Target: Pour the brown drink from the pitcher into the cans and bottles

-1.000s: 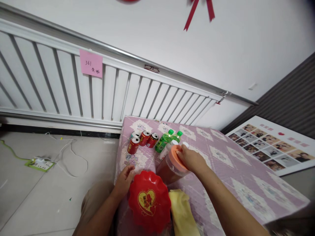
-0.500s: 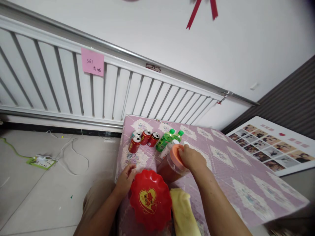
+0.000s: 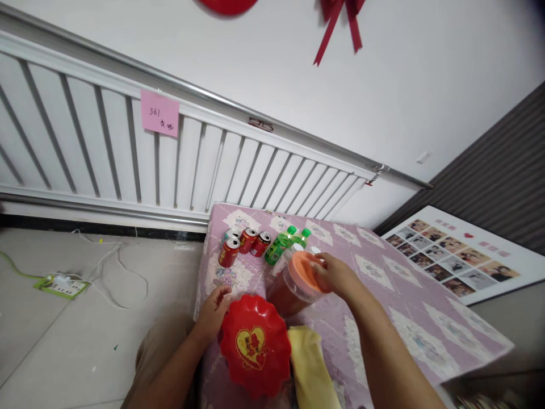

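Observation:
A large clear jug (image 3: 283,296) with brown contents and an orange lid (image 3: 303,270) stands on the flowered bedspread. At the lid's right edge is my right hand (image 3: 340,278); its thumb and finger are apart, with the fingertips still over the lid. My left hand (image 3: 213,309) is open, fingers loosely bent, beside the upper left rim of a red scalloped plate (image 3: 255,346). A yellow cloth (image 3: 313,366) lies right of the plate. Behind the jug are green-capped bottles (image 3: 279,248) and white-capped bottles (image 3: 283,262), the latter partly hidden.
Several drink cans (image 3: 229,253) stand left of the bottles. A white radiator (image 3: 213,165) runs along the wall, with a pink note (image 3: 160,112) on it. A photo board (image 3: 455,250) leans at the right. A green power strip (image 3: 59,286) and cables lie on the floor.
My right hand has drawn back a little to the right on the jug's lid, its fingers looser. The jug and plate keep their places; the view has shifted slightly.

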### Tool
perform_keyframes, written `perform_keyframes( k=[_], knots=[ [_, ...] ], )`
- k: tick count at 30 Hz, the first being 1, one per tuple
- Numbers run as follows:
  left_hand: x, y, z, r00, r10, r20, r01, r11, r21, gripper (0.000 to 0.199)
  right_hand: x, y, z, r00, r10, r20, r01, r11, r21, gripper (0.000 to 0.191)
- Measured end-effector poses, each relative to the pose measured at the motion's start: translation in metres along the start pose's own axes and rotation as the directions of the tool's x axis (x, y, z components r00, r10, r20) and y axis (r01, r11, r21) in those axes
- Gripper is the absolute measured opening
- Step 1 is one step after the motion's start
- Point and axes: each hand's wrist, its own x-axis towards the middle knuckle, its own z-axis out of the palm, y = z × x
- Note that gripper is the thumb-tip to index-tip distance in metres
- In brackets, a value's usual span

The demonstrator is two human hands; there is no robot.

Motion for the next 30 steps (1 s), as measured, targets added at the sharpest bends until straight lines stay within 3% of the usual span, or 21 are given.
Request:
perform_keyframes(
  k=[3, 6, 8, 15, 24, 30],
  knots=[
    [-0.001, 0.004, 0.0, 1.0, 0.004, -0.003, -0.004, 1.0, 0.004, 0.046, -0.007, 0.016, -0.007, 0.987, -0.158, 0.002, 0.157, 0.984, 0.085, 0.059],
    [-0.002, 0.007, 0.0, 1.0, 0.013, -0.008, -0.013, 1.0, 0.019, 0.044, -0.008, 0.031, -0.007, 0.913, -0.402, 0.07, 0.366, 0.883, 0.294, 0.069],
    [-0.003, 0.009, 0.0, 1.0, 0.017, -0.012, -0.017, 1.0, 0.021, 0.041, -0.005, 0.039, -0.005, 0.871, -0.479, 0.111, 0.407, 0.829, 0.384, 0.075],
    [-0.002, 0.01, 0.001, 1.0, -0.004, -0.013, 0.004, 1.0, 0.003, 0.042, 0.004, 0.047, -0.008, 0.814, -0.546, 0.2, 0.461, 0.815, 0.35, 0.079],
    [0.002, 0.006, 0.002, 1.0, -0.005, -0.003, 0.005, 1.0, -0.013, 0.044, 0.009, 0.058, 0.0, 0.813, -0.539, 0.22, 0.46, 0.827, 0.324, 0.074],
    [0.002, 0.006, 0.001, 1.0, -0.031, 0.006, 0.031, 0.999, -0.013, 0.045, 0.018, 0.061, -0.008, 0.784, -0.552, 0.284, 0.438, 0.816, 0.376, 0.071]
  ],
)
